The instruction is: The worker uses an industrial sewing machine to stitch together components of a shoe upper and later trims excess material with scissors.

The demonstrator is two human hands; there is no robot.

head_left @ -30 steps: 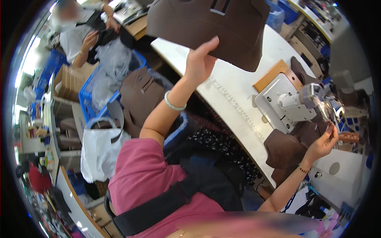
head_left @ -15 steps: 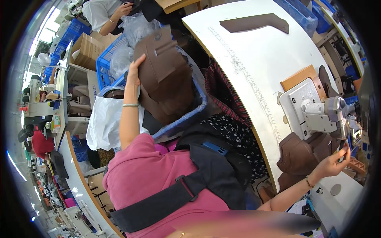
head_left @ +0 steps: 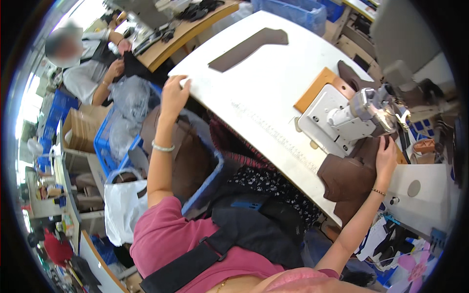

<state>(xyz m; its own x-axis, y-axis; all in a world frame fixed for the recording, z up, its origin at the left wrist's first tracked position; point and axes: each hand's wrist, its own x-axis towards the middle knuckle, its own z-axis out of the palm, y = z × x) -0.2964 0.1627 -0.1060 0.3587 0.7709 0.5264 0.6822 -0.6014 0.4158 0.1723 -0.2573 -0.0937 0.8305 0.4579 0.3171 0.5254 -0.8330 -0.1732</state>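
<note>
My left hand is raised at the left edge of the white table, above the blue-rimmed bin, with fingers loosely apart and nothing in them. Below it, a pile of brown leather-like pieces fills the bin. By the sewing machine, my right hand has its fingers stretched up beside the needle area. It lies against stitched brown pieces, which hang partly over the table's near edge. A flat, angled brown piece lies at the table's far end.
A blue crate with clear plastic bags and a white bag stand at my left. Beyond them a person handles dark material at another table. An orange-brown wooden block sits beside the machine's plate.
My left hand has let go of the brown pieces in the bin and moved toward the table's edge. My right hand has straightened its fingers beside the machine. The view has turned.
</note>
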